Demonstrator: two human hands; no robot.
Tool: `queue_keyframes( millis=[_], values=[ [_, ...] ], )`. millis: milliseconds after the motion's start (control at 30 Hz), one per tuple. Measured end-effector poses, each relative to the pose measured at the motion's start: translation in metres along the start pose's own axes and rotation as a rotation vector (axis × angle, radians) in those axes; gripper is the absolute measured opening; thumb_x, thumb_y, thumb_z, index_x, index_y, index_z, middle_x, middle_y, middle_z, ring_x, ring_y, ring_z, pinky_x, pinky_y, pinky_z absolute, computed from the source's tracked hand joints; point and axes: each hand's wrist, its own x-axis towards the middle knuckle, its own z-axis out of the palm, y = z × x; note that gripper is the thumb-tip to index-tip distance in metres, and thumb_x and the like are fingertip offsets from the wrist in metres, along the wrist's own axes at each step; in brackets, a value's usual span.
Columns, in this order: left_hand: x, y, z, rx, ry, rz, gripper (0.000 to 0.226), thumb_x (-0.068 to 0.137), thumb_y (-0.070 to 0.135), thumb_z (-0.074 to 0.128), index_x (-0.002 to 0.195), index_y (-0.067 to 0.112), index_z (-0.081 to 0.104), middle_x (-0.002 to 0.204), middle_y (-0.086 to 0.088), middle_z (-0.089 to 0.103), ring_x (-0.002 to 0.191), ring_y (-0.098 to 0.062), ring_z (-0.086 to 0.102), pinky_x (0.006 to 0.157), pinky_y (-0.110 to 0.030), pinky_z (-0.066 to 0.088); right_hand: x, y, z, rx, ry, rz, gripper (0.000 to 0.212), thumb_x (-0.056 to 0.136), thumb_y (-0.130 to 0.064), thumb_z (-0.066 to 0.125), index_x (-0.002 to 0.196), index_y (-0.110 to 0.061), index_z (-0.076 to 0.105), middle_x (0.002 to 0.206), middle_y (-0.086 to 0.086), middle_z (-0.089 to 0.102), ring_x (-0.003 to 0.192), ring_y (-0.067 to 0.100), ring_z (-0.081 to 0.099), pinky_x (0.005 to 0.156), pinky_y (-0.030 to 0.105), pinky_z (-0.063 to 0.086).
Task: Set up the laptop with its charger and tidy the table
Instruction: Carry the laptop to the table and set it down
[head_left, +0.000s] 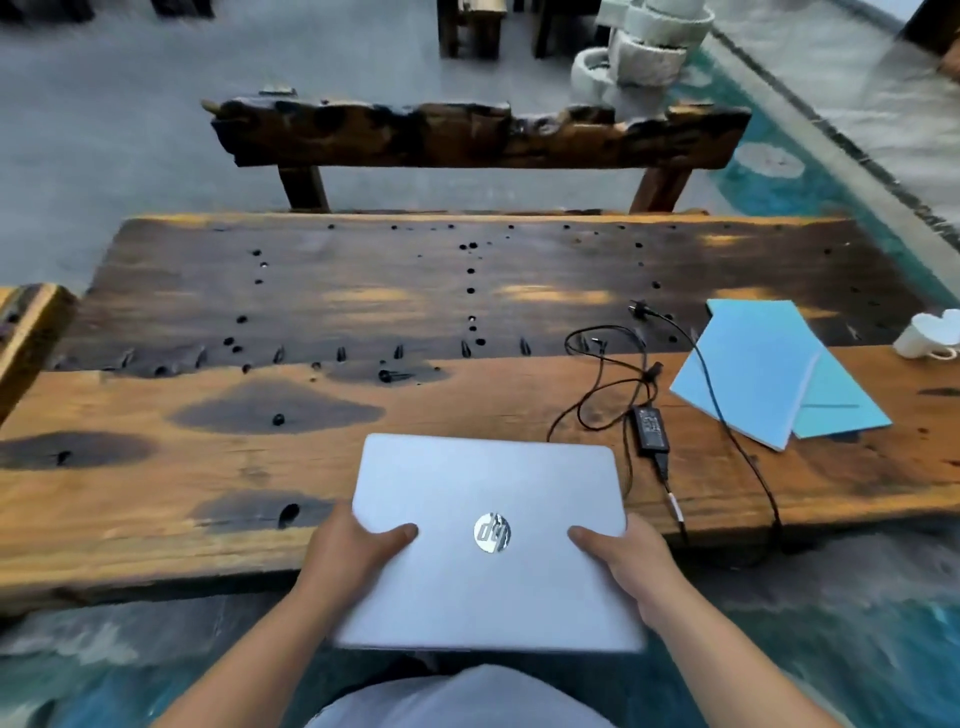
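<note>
Gripping closed laptop (488, 540) with left hand (353, 545) and right hand (626, 556), thumbs on lid: best lowered flat at lower centre of table (156, 488), clear of charger (649, 431) to its right.

The laptop (488, 540) is silver with a mirrored round logo; the charger (650, 431) and its cable are black; the table (260, 467) is orange-brown wood blotched with dark patches and black holes; 2 booklets (758, 374) are light blue; the cup (927, 338) is white.
</note>
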Motion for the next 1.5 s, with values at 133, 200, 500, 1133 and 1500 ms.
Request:
queue_keyframes(
  millis=[133,200,500,1133,1500],
  values=[
    [0.025,0.000,-0.013,0.016,-0.015,0.014,0.046,0.071,0.043,0.081,0.105,0.016,0.064,0.098,0.001,0.071,0.078,-0.014,0.065,0.056,-0.027,0.045,0.014,-0.008,0.018,0.003,-0.004,-0.003,0.032,0.077,-0.015,0.084,0.106,-0.012,0.071,0.093,0.004,0.079,0.081,0.027,0.076,0.076,0.046,0.061],
    [0.035,0.002,-0.015,0.022,-0.022,0.006,0.045,0.072,0.043,0.081,0.104,0.017,0.064,0.096,0.002,0.071,0.076,-0.011,0.065,0.053,-0.025,0.044,0.022,-0.012,0.023,0.019,-0.009,0.004,0.033,0.077,-0.013,0.083,0.107,-0.009,0.071,0.094,0.005,0.079,0.082,0.028,0.076,0.075,0.044,0.061],
    [0.077,0.026,0.004,0.042,0.013,-0.082,0.042,0.072,0.044,0.080,0.101,0.018,0.066,0.093,0.005,0.071,0.073,-0.009,0.064,0.050,-0.024,0.042,0.083,-0.038,0.014,-0.001,-0.078,0.029,0.027,0.080,-0.011,0.080,0.106,-0.010,0.071,0.095,0.006,0.079,0.081,0.026,0.076,0.068,0.038,0.060],
    [0.207,0.102,0.035,0.091,0.034,-0.230,0.053,0.072,0.047,0.080,0.110,0.013,0.062,0.108,-0.007,0.069,0.093,-0.027,0.064,0.073,-0.036,0.049,0.242,-0.099,0.006,-0.071,-0.110,0.103,0.035,0.079,-0.016,0.082,0.111,-0.014,0.070,0.106,0.006,0.076,0.092,0.029,0.073,0.087,0.052,0.058],
    [0.308,0.113,0.033,0.116,-0.013,-0.282,0.055,0.073,0.047,0.080,0.110,0.010,0.062,0.107,-0.009,0.069,0.093,-0.029,0.064,0.077,-0.041,0.052,0.323,-0.127,0.040,-0.129,-0.033,0.197,0.046,0.075,-0.022,0.085,0.114,-0.009,0.064,0.107,0.009,0.074,0.093,0.032,0.072,0.086,0.054,0.058]
  ],
)
